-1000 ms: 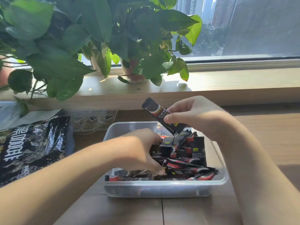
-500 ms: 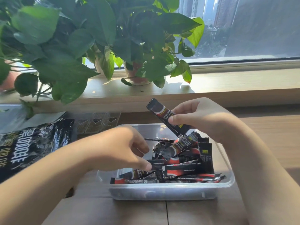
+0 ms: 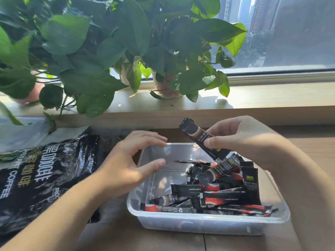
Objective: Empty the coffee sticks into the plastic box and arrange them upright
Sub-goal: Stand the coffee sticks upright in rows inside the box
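A clear plastic box [image 3: 204, 226] stands on the wooden table in front of me. Several black and red coffee sticks [image 3: 217, 194] lie in a loose heap in its right and front part; its left rear part is bare. My right hand [image 3: 241, 140] pinches one coffee stick [image 3: 197, 135] above the box's far edge, tilted with its top end up and to the left. My left hand [image 3: 126, 163] hovers at the box's left rim, fingers spread, holding nothing.
A black instant coffee bag [image 3: 41, 176] lies flat on the left of the table. Potted plants [image 3: 108, 51] crowd the windowsill [image 3: 272, 96] behind, leaves hanging over the table's far left. Bare wooden table [image 3: 315, 149] shows at the right.
My left hand has come up out of the pile of sticks and moved to the box's left rim, now open. My right hand still holds the same tilted stick.
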### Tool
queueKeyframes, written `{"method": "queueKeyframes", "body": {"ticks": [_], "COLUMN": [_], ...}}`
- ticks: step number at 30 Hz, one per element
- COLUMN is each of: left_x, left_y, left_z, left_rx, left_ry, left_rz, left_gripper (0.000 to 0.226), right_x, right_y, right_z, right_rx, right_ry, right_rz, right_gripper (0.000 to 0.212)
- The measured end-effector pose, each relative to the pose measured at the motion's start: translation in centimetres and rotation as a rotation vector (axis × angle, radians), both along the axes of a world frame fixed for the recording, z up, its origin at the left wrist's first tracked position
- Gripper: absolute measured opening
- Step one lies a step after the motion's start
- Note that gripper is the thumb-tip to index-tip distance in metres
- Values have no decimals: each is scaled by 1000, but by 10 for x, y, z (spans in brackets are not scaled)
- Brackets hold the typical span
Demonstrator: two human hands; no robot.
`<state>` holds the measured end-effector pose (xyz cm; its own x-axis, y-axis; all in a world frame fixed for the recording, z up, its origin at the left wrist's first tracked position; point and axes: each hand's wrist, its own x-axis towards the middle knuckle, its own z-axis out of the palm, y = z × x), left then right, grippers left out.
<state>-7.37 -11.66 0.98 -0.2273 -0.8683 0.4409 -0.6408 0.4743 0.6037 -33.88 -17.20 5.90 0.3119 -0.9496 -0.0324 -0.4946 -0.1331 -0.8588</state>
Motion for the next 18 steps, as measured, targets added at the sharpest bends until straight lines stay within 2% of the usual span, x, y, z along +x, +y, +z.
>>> {"method": "queueKeyframes", "body": {"ticks": [5, 10, 15, 18], "left_x": [0, -4, -7, -11], "left_y": [4, 6, 8, 10], "left_z": [-7, -16, -24, -24], "left_rx": [187, 158, 140, 134], "left_ry": [94, 241, 364, 398], "left_rz": [34, 57, 19, -13], "left_gripper": [46, 56, 43, 47], "right_x": [2, 11, 26, 47], "right_y": [3, 14, 37, 54], "right_z": [3, 11, 28, 30], "right_rx": [0, -54, -118, -100], "right_ry": [31, 171, 353, 464], "right_rz": [-22, -39, -16, 41], "right_gripper": [5, 4, 4, 7]}}
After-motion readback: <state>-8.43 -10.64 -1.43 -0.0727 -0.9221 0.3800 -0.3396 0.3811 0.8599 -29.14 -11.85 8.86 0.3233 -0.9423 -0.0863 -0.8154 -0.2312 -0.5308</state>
